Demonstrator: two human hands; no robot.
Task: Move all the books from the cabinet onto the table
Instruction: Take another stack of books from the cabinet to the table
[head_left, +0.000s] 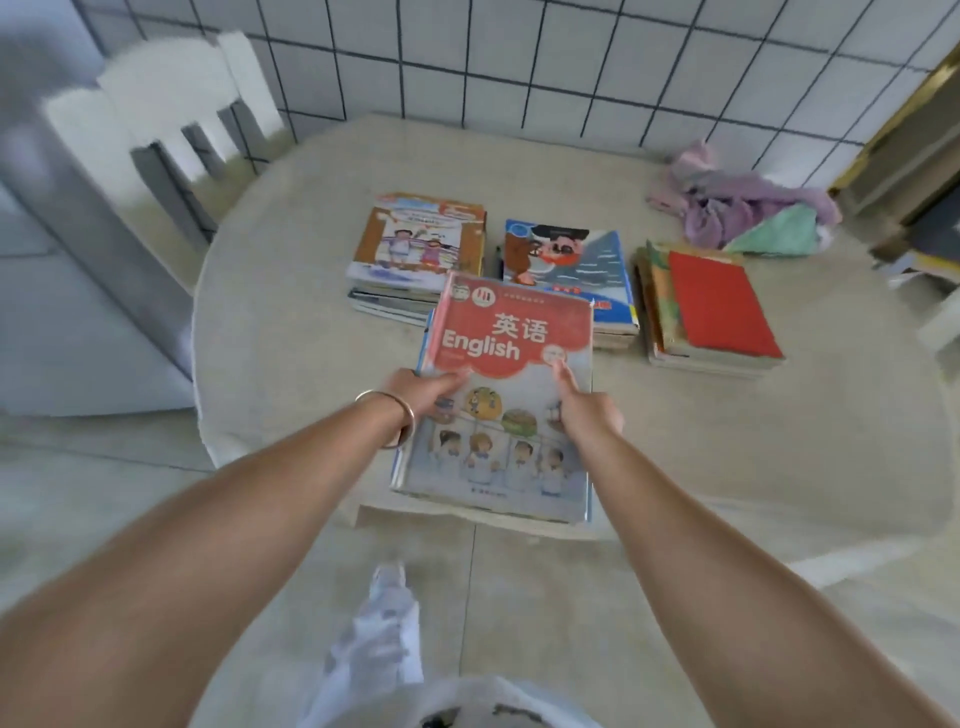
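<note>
I hold a stack of books topped by a red and grey "English" textbook (511, 395) over the near edge of the round beige table (291, 322). My left hand (421, 392) grips the stack's left edge, thumb on the cover. My right hand (584, 405) grips the right edge, thumb on top too. Three piles lie on the table beyond: one with a children picture cover (415, 244), one with a blue cartoon cover (571, 265), and one topped by a plain red book (722, 306). The cabinet is not clearly in view.
A white plastic chair (171, 114) stands at the table's far left. Crumpled purple and green cloth (743, 213) lies at the back right of the table. Wooden furniture with items (914, 197) is at the right edge. A tiled wall runs behind.
</note>
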